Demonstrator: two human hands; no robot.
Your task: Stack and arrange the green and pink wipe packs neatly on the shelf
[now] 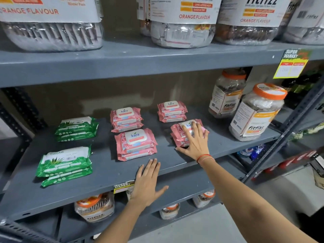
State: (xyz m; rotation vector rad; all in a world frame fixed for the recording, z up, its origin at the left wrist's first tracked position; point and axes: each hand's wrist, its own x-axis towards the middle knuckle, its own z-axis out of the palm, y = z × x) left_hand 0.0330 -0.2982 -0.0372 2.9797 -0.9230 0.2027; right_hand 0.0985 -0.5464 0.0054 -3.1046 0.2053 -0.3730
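Observation:
On the grey shelf (98,174) lie two stacks of green wipe packs, one at the front left (64,165) and one behind it (77,128). Pink wipe packs sit in several stacks: middle front (135,144), middle back (126,119), right back (171,111) and right front (178,133). My right hand (194,140) lies flat on the right front pink stack, fingers spread, thumb at its front edge. My left hand (147,182) rests flat and open on the bare shelf edge in front of the middle pink stack.
Two big clear jars with orange lids (254,113) (227,94) stand at the shelf's right end. More jars fill the shelf above (182,23) and the one below (94,206). A yellow price tag (292,64) hangs at the upper right. A metal upright (287,130) bounds the right side.

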